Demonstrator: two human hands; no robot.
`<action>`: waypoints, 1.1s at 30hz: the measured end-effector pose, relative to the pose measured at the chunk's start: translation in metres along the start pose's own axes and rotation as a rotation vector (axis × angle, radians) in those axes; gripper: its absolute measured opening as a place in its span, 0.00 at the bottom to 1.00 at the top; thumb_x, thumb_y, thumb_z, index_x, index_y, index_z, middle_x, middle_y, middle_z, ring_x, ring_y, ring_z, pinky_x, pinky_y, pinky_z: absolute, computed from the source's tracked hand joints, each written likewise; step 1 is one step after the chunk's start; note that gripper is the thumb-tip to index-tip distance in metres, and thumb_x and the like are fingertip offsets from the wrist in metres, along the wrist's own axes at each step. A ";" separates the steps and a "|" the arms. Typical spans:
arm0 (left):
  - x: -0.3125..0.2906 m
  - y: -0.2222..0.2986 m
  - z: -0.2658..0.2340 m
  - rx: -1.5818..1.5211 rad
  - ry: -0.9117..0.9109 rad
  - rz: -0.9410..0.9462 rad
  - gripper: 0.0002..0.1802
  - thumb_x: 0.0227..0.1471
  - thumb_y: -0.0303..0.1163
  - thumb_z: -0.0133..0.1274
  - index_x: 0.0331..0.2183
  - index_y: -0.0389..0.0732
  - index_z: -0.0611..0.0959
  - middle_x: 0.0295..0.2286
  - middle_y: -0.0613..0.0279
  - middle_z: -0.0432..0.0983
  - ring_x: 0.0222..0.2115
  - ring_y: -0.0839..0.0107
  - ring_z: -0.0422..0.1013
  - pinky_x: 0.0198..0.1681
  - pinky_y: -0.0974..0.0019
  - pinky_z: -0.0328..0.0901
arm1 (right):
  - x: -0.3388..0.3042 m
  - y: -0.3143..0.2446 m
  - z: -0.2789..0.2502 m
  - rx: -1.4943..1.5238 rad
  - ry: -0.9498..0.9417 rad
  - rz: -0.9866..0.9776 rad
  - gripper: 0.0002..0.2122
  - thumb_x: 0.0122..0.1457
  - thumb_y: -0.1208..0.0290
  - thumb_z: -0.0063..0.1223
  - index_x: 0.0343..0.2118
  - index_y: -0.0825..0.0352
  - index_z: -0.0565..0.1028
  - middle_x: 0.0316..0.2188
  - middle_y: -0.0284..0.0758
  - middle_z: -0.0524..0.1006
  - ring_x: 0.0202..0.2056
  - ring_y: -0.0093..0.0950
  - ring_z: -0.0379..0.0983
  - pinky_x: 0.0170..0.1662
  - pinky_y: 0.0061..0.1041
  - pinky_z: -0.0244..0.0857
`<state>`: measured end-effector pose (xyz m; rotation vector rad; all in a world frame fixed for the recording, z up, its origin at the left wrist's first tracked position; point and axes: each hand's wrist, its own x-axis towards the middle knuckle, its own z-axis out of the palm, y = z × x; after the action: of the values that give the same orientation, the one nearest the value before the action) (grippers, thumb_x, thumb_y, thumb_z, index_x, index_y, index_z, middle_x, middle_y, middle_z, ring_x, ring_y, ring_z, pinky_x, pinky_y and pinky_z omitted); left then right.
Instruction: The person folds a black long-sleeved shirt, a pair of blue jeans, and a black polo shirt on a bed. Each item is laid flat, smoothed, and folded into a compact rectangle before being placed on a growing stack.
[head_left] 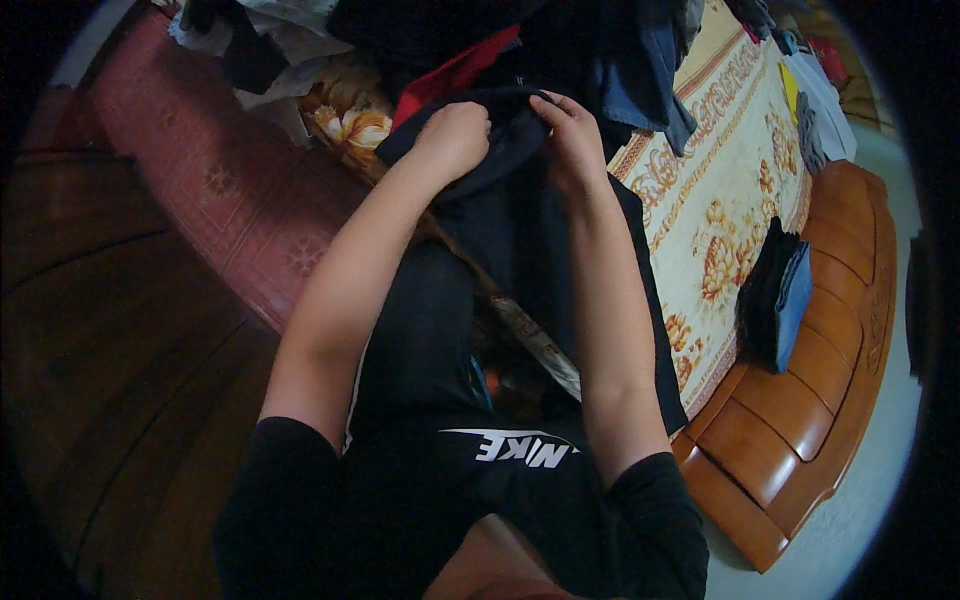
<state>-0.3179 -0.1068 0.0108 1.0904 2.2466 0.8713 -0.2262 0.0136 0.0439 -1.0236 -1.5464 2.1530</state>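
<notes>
A dark navy, almost black garment (520,150) is stretched between my hands over the edge of the bed. It has a waistband-like upper edge and looks like a pair of trousers; its lower part hangs down past my right forearm. My left hand (455,140) is closed in a fist on the left end of the band. At the band's right end, my right hand (572,140) pinches the cloth between thumb and fingers. Just beyond the left hand lies a red cloth (455,75), partly covered by dark clothing.
A heap of dark clothes (570,50) lies at the far side on the floral bedspread (715,245). Folded dark and blue jeans (775,300) rest at the right, by the brown wooden headboard (815,370). A reddish patterned cover (215,180) stretches along the left.
</notes>
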 end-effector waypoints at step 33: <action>0.014 0.000 -0.027 -0.930 0.125 -0.171 0.16 0.39 0.19 0.46 0.33 0.40 0.81 0.28 0.61 0.76 0.23 0.72 0.68 0.29 0.73 0.63 | 0.023 -0.019 0.021 -0.360 -0.042 -0.106 0.15 0.51 0.66 0.51 0.38 0.71 0.71 0.28 0.36 0.72 0.26 0.30 0.70 0.31 0.27 0.67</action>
<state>-0.3435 -0.1045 0.0265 0.4052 1.6288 1.6800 -0.2597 0.0202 0.0560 -0.9768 -2.0100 1.8772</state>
